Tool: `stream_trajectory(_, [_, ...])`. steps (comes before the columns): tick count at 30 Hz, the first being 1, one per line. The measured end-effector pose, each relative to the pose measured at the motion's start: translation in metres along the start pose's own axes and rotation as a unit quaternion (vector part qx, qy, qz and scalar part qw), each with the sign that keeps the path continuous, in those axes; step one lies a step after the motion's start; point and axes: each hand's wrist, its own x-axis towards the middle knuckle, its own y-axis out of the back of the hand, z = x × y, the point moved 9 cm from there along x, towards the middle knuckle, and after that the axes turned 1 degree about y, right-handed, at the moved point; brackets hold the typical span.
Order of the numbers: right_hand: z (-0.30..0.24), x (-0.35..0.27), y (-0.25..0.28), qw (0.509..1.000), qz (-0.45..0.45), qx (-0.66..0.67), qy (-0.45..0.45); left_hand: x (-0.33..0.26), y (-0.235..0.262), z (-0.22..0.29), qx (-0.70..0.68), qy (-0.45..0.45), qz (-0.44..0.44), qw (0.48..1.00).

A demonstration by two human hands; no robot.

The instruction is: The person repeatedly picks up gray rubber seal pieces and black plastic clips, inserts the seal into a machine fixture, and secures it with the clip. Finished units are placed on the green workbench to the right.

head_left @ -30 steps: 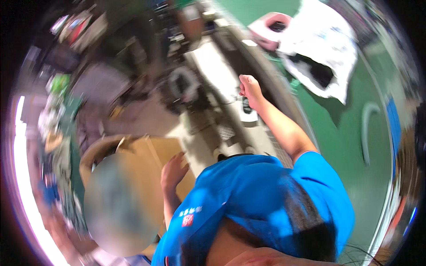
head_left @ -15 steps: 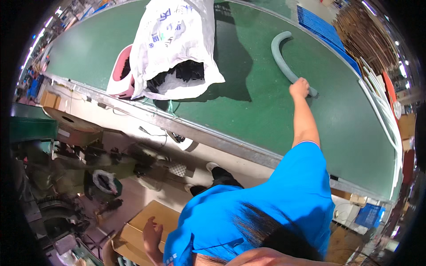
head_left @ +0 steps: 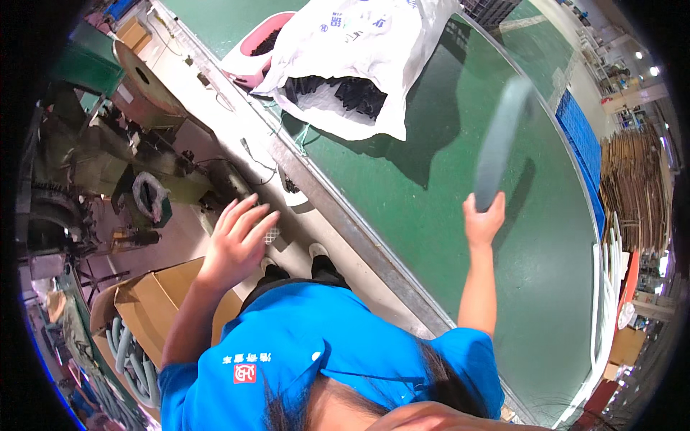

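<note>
My right hand (head_left: 484, 221) is wrapped round the lower end of a grey-green foam tube (head_left: 498, 144), held up over the green table. Motion smears the tube's upper part. My left hand (head_left: 239, 239) hangs in the air off the table's near edge, fingers spread and holding nothing. On the table's far left lies a white woven sack (head_left: 345, 65), its mouth open on black pieces inside. Against the sack stands a pink scoop-like container (head_left: 248, 70), also with black pieces in it.
A cardboard box (head_left: 162, 296) with several curved grey tubes (head_left: 129, 359) stands at lower left. The table's metal edge (head_left: 359, 237) runs diagonally before me. White tubes (head_left: 604, 302) lie along its right side, near stacked flattened cardboard (head_left: 632, 187) and a blue pallet (head_left: 578, 140).
My right hand has lifted the foam tube off the table. My left hand has risen from beside the box with its fingers spread. The view has turned left.
</note>
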Motion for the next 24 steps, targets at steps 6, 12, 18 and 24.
stream_trajectory(6, [-0.220, -0.038, -0.001, 0.849, -0.159, 0.136, 0.486, 0.025, 0.061, 0.112, 0.120, -0.248, 0.152, 0.949])
stream_trajectory(12, [-0.290, -0.114, -0.096, 0.545, -0.655, 0.354, 0.386, -0.040, -0.026, 0.022, -0.214, 0.141, -0.257, 0.932])
stream_trajectory(18, [-0.225, 0.037, -0.301, 0.846, -0.198, -0.283, 0.406, -0.159, -0.024, -0.028, -0.325, 0.409, -0.046, 0.851])
stream_trajectory(24, [-0.155, 0.060, -0.384, 0.828, -0.247, -0.327, 0.383, -0.179, 0.020, -0.033, -0.267, 0.425, 0.094, 0.860])
